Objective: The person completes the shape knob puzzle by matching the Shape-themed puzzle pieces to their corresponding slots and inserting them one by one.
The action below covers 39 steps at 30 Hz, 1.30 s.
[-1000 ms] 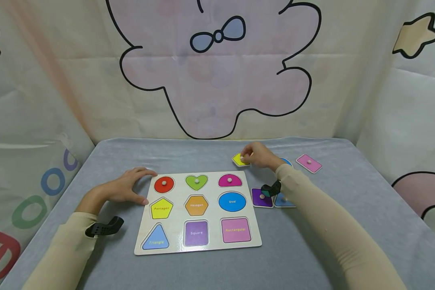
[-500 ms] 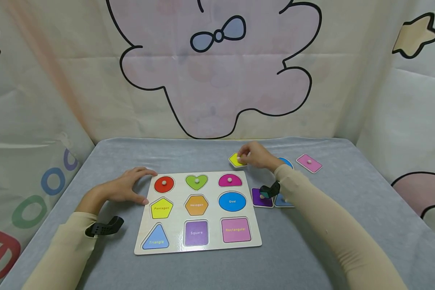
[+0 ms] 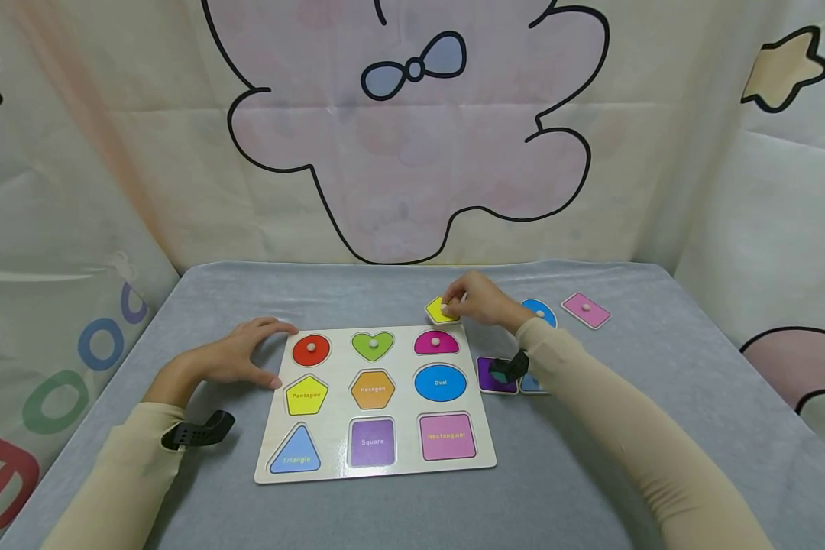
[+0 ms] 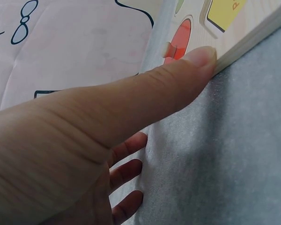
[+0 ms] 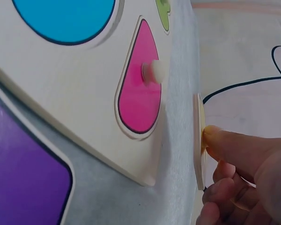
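Observation:
A white wooden shape puzzle board (image 3: 404, 355) lies on the table. My left hand (image 3: 237, 353) is at its upper left, the thumb (image 4: 168, 82) touching the board's edge while the other fingers spread beside it. My right hand (image 3: 481, 299) pinches the knob of a yellow pentagon puzzle piece (image 3: 435, 309) just behind the board's upper right corner. In the right wrist view that piece (image 5: 198, 145) is seen edge-on, off the board. A red circle (image 3: 302, 351), a green heart (image 3: 364, 346) and a magenta half circle (image 3: 422, 345) sit in the top row with knobs.
To the board's right lie a purple square piece (image 3: 488, 376), a light blue piece (image 3: 532, 384) partly behind the right wrist, a blue oval piece (image 3: 538, 310) and a pink rectangle piece (image 3: 587, 309). A printed curtain (image 3: 302, 214) closes the table's back.
My right hand has moved left and slightly toward the board with the yellow pentagon puzzle piece. More of the blue oval piece shows. The left hand has stayed put.

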{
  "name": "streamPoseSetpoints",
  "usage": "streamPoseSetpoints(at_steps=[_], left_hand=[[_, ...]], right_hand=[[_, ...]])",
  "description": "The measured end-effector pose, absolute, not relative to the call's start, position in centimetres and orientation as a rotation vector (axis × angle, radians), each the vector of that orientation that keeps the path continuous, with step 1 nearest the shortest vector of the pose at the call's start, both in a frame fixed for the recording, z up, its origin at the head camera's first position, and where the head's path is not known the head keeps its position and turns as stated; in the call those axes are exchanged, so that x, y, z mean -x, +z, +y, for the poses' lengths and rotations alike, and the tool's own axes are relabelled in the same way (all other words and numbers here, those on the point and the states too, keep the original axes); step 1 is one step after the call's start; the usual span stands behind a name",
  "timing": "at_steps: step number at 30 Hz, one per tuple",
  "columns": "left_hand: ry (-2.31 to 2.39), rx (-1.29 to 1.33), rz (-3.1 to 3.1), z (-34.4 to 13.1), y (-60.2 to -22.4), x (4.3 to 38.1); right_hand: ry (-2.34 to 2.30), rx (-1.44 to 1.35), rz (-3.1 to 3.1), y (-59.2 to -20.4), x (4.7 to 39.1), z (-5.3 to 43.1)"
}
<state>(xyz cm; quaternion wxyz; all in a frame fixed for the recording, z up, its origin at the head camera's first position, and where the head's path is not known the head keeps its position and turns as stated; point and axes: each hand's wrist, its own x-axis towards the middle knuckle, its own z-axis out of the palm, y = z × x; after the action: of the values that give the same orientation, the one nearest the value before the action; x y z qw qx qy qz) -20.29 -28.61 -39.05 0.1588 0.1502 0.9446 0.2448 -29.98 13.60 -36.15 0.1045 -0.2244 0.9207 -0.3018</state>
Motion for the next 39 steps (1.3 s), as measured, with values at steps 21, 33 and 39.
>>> streamPoseSetpoints(at_steps=[21,33,39], left_hand=[[0.693,-0.427,2.693,-28.5,-38.9,20.3],[0.691,-0.413,2.687,-28.4,-38.8,20.2],[0.691,-0.415,2.695,-28.4,-38.8,20.1]], right_hand=[[-0.892,0.678,2.686,-35.9,28.0,11.3],[-0.884,0.752,2.669,-36.2,27.3,10.0],[-0.896,0.773,2.644,-36.2,26.9,9.4]])
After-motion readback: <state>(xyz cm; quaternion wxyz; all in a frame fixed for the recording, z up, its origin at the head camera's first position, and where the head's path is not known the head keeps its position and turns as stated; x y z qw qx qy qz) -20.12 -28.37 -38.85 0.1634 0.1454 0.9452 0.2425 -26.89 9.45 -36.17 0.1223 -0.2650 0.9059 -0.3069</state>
